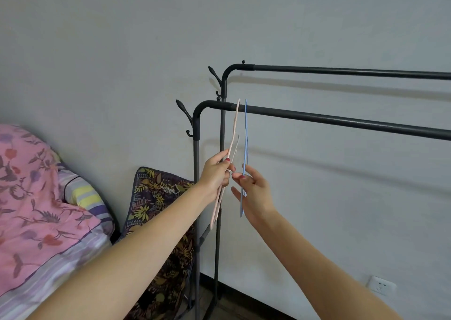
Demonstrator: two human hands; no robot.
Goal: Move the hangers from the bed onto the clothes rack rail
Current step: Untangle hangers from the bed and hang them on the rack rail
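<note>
- The left hand [216, 173], in the middle of the frame, is closed around a pink hanger [233, 139], thumb and fingers pinched on its thin body, which is seen edge-on.
- A second pale hanger appears to lie against the pink one inside the same grip; whether it is a separate hanger cannot be told for sure.
- The pink hanger's top reaches up to the front rail [329, 120] of the clothes rack and seems to hook over it close to the rail's left bend; its lower end hangs below the hand.
- The right hand [253, 192], just right of the left, is largely open, palm toward the left; its thumb and forefinger lightly pinch a blue hanger [245, 134].
- The blue hanger hangs nearly upright from the front rail, just right of the pink one, and its lower end passes along the open palm.
- The two hands are near each other, fingertips almost meeting.
- A back rail [341, 70] runs higher in the frame, toward the right edge, with nothing on it.
- Black coat hooks [185, 114] stick out from the rack's left posts.
- A dark bag with a leaf print [156, 192] leans at the rack's foot, lower centre.
- The bed [36, 197] with a pink flowered cover fills the lower left.
- A wall socket [382, 285] sits at lower right.
</note>
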